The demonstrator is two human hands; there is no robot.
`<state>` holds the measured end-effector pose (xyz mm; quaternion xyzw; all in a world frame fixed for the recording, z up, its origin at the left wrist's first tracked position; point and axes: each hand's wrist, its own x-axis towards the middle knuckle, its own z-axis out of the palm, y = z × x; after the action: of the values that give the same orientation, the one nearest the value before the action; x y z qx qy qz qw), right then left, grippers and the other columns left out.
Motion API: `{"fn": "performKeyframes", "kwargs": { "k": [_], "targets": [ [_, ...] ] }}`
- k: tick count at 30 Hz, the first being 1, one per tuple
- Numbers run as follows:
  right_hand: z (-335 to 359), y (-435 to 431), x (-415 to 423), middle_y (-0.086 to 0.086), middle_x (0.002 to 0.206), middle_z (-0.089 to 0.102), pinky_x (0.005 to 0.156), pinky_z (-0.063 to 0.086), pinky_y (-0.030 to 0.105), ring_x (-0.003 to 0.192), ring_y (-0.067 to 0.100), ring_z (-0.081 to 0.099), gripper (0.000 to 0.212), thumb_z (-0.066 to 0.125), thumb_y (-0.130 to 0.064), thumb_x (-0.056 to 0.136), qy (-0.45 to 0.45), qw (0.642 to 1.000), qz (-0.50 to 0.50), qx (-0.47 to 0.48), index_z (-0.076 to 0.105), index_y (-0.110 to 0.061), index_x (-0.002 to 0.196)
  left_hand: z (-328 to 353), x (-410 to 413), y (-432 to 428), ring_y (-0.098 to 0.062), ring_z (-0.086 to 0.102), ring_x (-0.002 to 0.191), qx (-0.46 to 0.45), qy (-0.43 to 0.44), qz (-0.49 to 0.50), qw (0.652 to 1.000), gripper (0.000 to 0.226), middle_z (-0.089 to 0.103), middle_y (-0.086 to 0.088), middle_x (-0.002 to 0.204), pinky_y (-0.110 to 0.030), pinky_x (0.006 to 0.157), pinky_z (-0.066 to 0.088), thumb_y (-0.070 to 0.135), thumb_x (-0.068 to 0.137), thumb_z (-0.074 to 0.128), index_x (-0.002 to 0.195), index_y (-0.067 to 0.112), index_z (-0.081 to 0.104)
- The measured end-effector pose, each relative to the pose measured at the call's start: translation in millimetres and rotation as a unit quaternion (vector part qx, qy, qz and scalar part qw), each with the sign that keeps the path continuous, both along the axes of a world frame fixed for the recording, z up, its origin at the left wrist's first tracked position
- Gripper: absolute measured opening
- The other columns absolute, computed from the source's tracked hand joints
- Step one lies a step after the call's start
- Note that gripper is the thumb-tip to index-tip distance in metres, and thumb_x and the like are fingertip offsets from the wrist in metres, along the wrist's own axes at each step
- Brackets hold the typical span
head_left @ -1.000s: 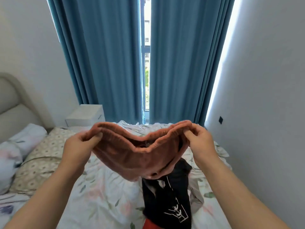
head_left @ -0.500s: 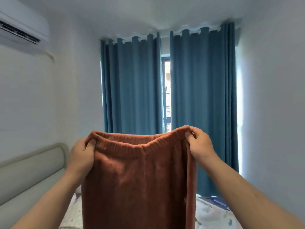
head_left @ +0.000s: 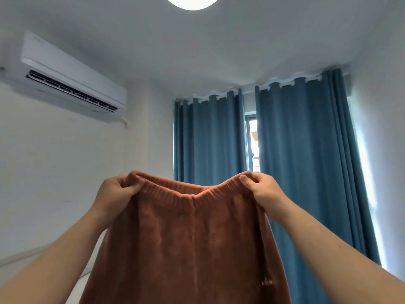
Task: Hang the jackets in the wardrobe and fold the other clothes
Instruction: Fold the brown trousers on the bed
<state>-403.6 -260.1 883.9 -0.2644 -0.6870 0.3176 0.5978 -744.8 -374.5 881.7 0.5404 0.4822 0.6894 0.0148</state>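
Observation:
A rust-brown pair of soft trousers (head_left: 186,242) with an elastic waistband hangs in front of me, held up high by the waistband. My left hand (head_left: 116,194) pinches the waistband's left end, thumb in front. My right hand (head_left: 263,189) pinches its right end. The fabric drops straight down past the bottom of the view, so the legs' ends are hidden. The bed and the other clothes are out of sight.
Blue curtains (head_left: 306,172) cover the window straight ahead, with a bright gap between them. An air conditioner (head_left: 70,82) is mounted high on the left wall. A ceiling lamp (head_left: 191,2) glows at the top. A pale headboard edge (head_left: 26,257) shows at lower left.
Both hands lifted the trousers from above the bed up to head height, and the fabric unfurled to hang flat. My view tilted upward, so the bed and the black garment dropped out of sight.

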Motion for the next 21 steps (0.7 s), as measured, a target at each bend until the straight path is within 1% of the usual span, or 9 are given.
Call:
{"fn": "performKeyframes", "kwargs": {
  "k": [2, 4, 6, 8, 9, 11, 14, 18, 21],
  "targets": [
    [0, -5, -6, 0.004, 0.086, 0.077, 0.079, 0.060, 0.039, 0.082, 0.020, 0.072, 0.018, 0.062, -0.023, 0.098, 0.005, 1.000, 0.003, 0.013, 0.075, -0.016, 0.087, -1, -5, -15, -0.026, 0.069, 0.073, -0.006, -0.018, -0.003, 1.000, 0.013, 0.075, -0.013, 0.080, -0.049, 0.077, 0.057, 0.022, 0.088, 0.073, 0.078, 0.016, 0.076],
    [-2, -13, -11, 0.007, 0.088, 0.077, 0.081, 0.060, 0.042, 0.085, 0.024, 0.073, 0.018, 0.062, -0.023, 0.098, 0.002, 1.000, 0.018, 0.020, 0.075, -0.015, 0.089, -7, -10, -32, -0.025, 0.069, 0.071, -0.014, -0.029, 0.002, 0.999, 0.017, 0.074, -0.018, 0.082, -0.050, 0.077, 0.056, 0.024, 0.090, 0.071, 0.078, 0.014, 0.075],
    [-4, -23, -18, 0.012, 0.086, 0.076, 0.078, 0.061, 0.044, 0.079, 0.026, 0.072, 0.019, 0.063, -0.021, 0.097, 0.004, 0.999, 0.045, 0.019, 0.076, -0.014, 0.085, -14, -15, -51, -0.026, 0.069, 0.072, -0.022, -0.047, -0.007, 0.999, 0.017, 0.074, -0.020, 0.085, -0.052, 0.078, 0.056, 0.026, 0.091, 0.070, 0.079, 0.015, 0.076],
    [-7, -37, -25, 0.017, 0.081, 0.074, 0.068, 0.061, 0.042, 0.070, 0.025, 0.071, 0.021, 0.066, -0.018, 0.094, 0.019, 0.996, 0.091, -0.006, 0.077, -0.012, 0.078, -24, -20, -71, -0.030, 0.069, 0.075, -0.026, -0.079, -0.021, 0.996, 0.017, 0.073, -0.022, 0.087, -0.054, 0.081, 0.055, 0.026, 0.089, 0.071, 0.080, 0.013, 0.076],
    [-9, -43, -28, 0.018, 0.078, 0.073, 0.062, 0.062, 0.039, 0.066, 0.024, 0.070, 0.022, 0.068, -0.017, 0.093, 0.035, 0.991, 0.128, -0.030, 0.077, -0.011, 0.074, -28, -22, -81, -0.031, 0.069, 0.075, -0.029, -0.096, -0.030, 0.994, 0.017, 0.073, -0.023, 0.087, -0.053, 0.079, 0.056, 0.027, 0.088, 0.072, 0.081, 0.012, 0.077],
    [-9, -51, -33, 0.019, 0.076, 0.072, 0.053, 0.060, 0.034, 0.060, 0.023, 0.070, 0.023, 0.069, -0.016, 0.089, 0.058, 0.976, 0.197, -0.076, 0.077, -0.007, 0.070, -35, -25, -99, -0.029, 0.071, 0.070, -0.037, -0.124, -0.053, 0.990, 0.019, 0.074, -0.020, 0.084, -0.044, 0.069, 0.059, 0.030, 0.080, 0.074, 0.082, 0.011, 0.078],
    [-9, -53, -44, 0.019, 0.073, 0.071, 0.051, 0.059, 0.033, 0.057, 0.023, 0.069, 0.020, 0.070, -0.019, 0.080, 0.060, 0.955, 0.267, -0.116, 0.078, -0.004, 0.070, -42, -35, -115, -0.030, 0.071, 0.067, -0.052, -0.156, -0.075, 0.984, 0.031, 0.073, -0.022, 0.084, -0.035, 0.057, 0.060, 0.034, 0.073, 0.072, 0.086, 0.006, 0.077],
    [-20, -35, -74, 0.021, 0.073, 0.071, 0.051, 0.059, 0.034, 0.055, 0.024, 0.069, 0.025, 0.065, -0.014, 0.089, 0.051, 0.940, 0.289, -0.172, 0.075, 0.002, 0.073, -55, -55, -111, -0.034, 0.071, 0.076, -0.079, -0.217, -0.078, 0.970, 0.029, 0.073, -0.025, 0.090, -0.038, 0.061, 0.061, 0.026, 0.085, 0.066, 0.091, 0.000, 0.075],
    [-44, -15, -105, 0.021, 0.075, 0.070, 0.053, 0.059, 0.034, 0.057, 0.025, 0.068, 0.022, 0.064, -0.012, 0.092, 0.032, 0.933, 0.279, -0.225, 0.071, 0.007, 0.082, -77, -72, -97, -0.031, 0.071, 0.072, -0.100, -0.268, -0.062, 0.956, 0.026, 0.072, -0.024, 0.089, -0.038, 0.063, 0.061, 0.020, 0.092, 0.061, 0.099, -0.004, 0.069]
  ]
}}
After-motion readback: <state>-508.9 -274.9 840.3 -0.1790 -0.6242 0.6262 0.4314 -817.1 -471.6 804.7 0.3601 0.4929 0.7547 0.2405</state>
